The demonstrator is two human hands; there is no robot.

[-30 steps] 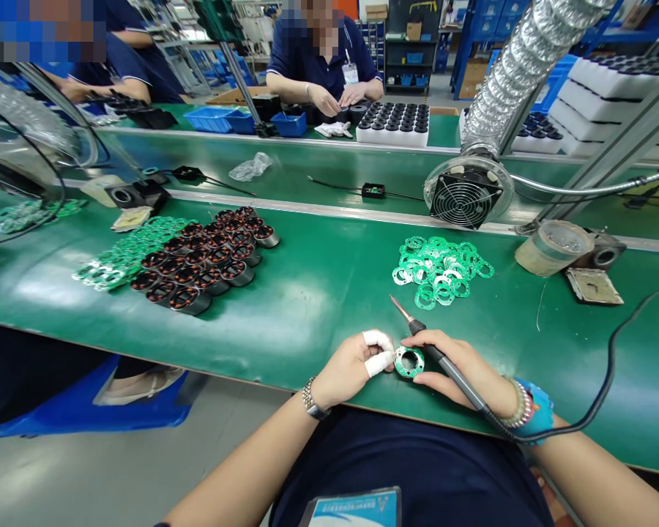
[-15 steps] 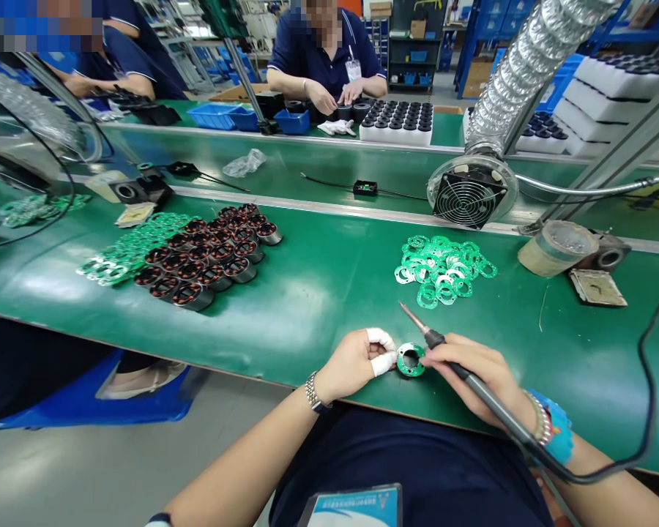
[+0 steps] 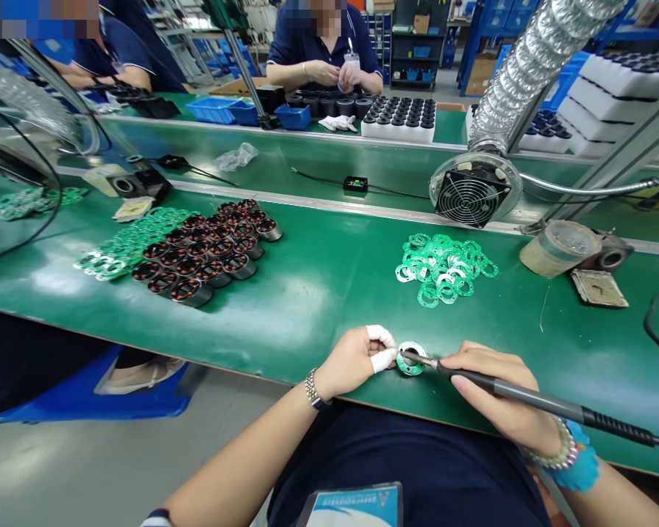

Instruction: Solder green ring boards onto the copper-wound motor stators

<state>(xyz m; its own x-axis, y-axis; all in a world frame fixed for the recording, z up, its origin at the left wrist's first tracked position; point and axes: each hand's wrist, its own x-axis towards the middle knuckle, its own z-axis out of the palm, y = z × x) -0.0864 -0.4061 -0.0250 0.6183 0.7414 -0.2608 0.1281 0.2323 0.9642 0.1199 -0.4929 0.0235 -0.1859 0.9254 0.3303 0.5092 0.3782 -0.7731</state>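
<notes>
A round part with a green ring board [image 3: 411,368] rests on the green bench near its front edge. My left hand [image 3: 362,359], with white covers on two fingers, is closed at the part's left rim; whether its fingertips grip the rim or something small is hard to make out. My right hand [image 3: 499,391] is wrapped round a soldering iron [image 3: 532,396], which lies nearly level. The iron's tip reaches over the ring to its left side, close to my left fingertips. Loose green rings [image 3: 444,267] lie in a pile beyond the part.
Copper-wound black parts [image 3: 209,252] stand in rows at the left, beside green boards [image 3: 137,241]. A fan [image 3: 469,197] on a silver duct overhangs the back rail. At the right are a round tub [image 3: 560,249] and a sponge tray [image 3: 600,288]. A person sits opposite.
My right hand has moved right and turned the iron from pointing up and away to nearly level, bringing its tip onto the ring. My left hand has barely moved.
</notes>
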